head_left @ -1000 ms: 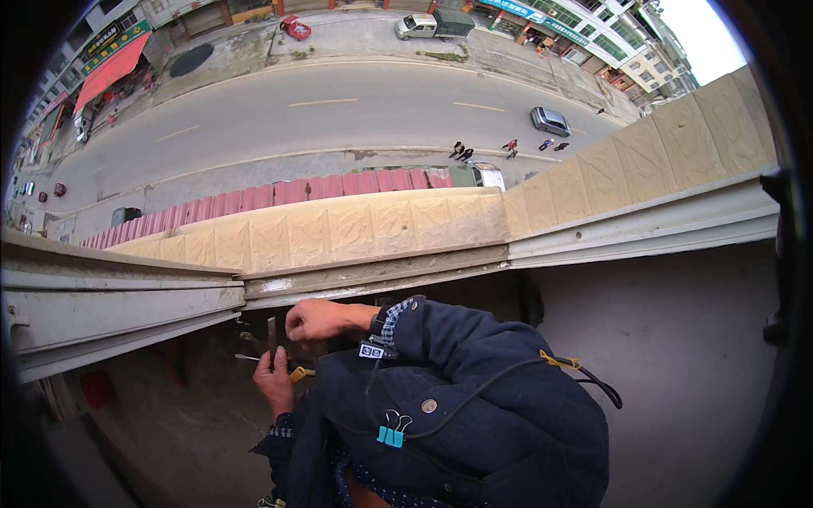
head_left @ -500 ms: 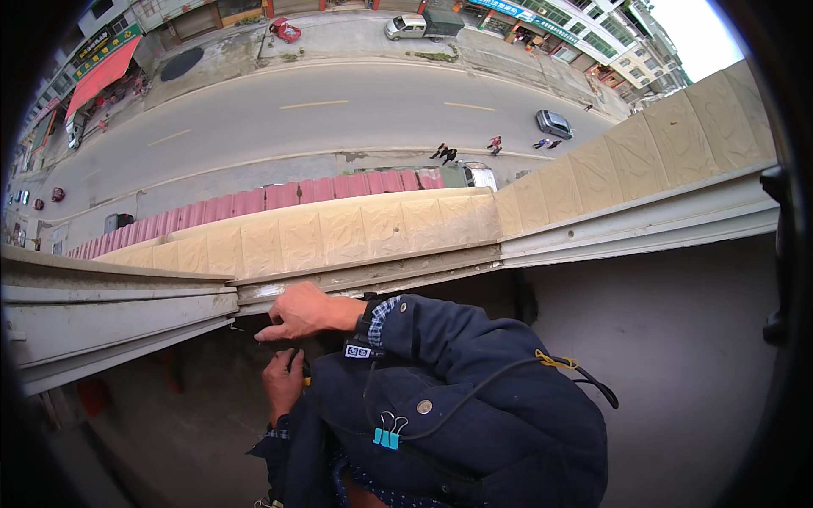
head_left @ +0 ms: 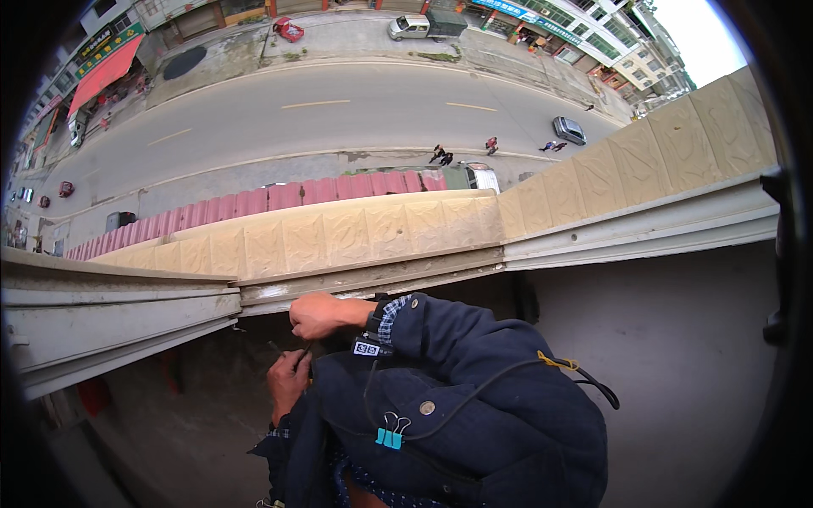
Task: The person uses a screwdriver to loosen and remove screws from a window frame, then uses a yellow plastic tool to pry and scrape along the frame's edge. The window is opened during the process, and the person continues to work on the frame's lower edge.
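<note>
My right hand [head_left: 317, 316] is closed in a fist just inside the window frame's sill [head_left: 373, 278], its knuckles up. A dark band and a small box with a printed label [head_left: 371, 347] sit at that wrist. Just below it, my left hand [head_left: 288, 381] is closed, thumb up, around something thin and dark. A narrow dark piece [head_left: 306, 350] shows between the two hands; I cannot tell its kind or which hand grips it. The right hand's fingertips are hidden under the fist.
Pale metal window tracks run left [head_left: 127, 326] and right [head_left: 635, 233]. Beyond the sill lie a tan tiled ledge [head_left: 339, 237], a red corrugated roof [head_left: 296, 193] and, far below, a street [head_left: 381, 110] with people and vehicles. A cable [head_left: 474, 389] crosses my jacket, held by a blue binder clip [head_left: 389, 436].
My right hand has drawn slightly right and down, and its fingers have curled from extended into a fist. The left hand has shifted slightly right. Down on the street, a grey car has moved right.
</note>
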A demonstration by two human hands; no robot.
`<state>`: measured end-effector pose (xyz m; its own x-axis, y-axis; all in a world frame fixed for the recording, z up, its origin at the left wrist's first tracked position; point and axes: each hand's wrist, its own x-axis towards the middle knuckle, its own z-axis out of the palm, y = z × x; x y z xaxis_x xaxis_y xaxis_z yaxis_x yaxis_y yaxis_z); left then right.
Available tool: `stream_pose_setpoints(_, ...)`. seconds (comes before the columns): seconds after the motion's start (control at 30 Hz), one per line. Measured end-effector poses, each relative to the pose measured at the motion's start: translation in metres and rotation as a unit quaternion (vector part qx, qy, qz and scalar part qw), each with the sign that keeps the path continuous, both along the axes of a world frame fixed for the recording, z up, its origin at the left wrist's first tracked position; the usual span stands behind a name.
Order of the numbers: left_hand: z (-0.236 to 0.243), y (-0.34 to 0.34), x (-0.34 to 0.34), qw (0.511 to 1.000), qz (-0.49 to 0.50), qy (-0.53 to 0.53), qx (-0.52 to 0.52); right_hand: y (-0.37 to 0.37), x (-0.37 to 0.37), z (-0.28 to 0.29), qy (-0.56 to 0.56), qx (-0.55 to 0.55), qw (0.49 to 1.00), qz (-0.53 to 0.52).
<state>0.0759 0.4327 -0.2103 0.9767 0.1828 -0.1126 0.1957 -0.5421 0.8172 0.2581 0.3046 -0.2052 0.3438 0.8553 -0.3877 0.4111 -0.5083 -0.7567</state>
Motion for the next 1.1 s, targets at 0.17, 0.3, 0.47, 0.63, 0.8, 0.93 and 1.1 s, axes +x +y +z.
stream_pose_setpoints(0.17,-0.001,0.003,-0.002,1.0,-0.021,0.02,-0.002,-0.014,0.01,-0.009,0.046,0.031,0.998,-0.031)
stream_pose_setpoints(0.3,-0.002,0.004,-0.004,0.999,-0.027,0.015,0.014,-0.029,0.021,-0.01,0.055,-0.021,0.998,-0.011)
stream_pose_setpoints(0.47,-0.002,0.002,-0.007,0.998,-0.054,0.018,0.024,-0.051,0.025,-0.01,0.153,-0.088,0.983,0.042)
stream_pose_setpoints(0.63,-0.004,0.001,-0.014,1.0,-0.014,0.003,0.013,-0.056,0.032,-0.005,0.202,-0.132,0.97,0.036)
stream_pose_setpoints(0.8,-0.006,0.006,-0.028,0.989,0.149,-0.02,0.013,-0.054,0.055,0.006,0.148,-0.083,0.985,-0.041)
stream_pose_setpoints(0.93,-0.004,0.013,-0.042,0.972,0.231,-0.036,0.016,-0.032,0.056,-0.005,0.103,-0.042,0.984,-0.141)
stream_pose_setpoints(1.1,-0.009,0.007,-0.056,0.97,0.243,0.006,0.003,0.01,0.045,-0.037,0.053,0.016,0.979,-0.195)
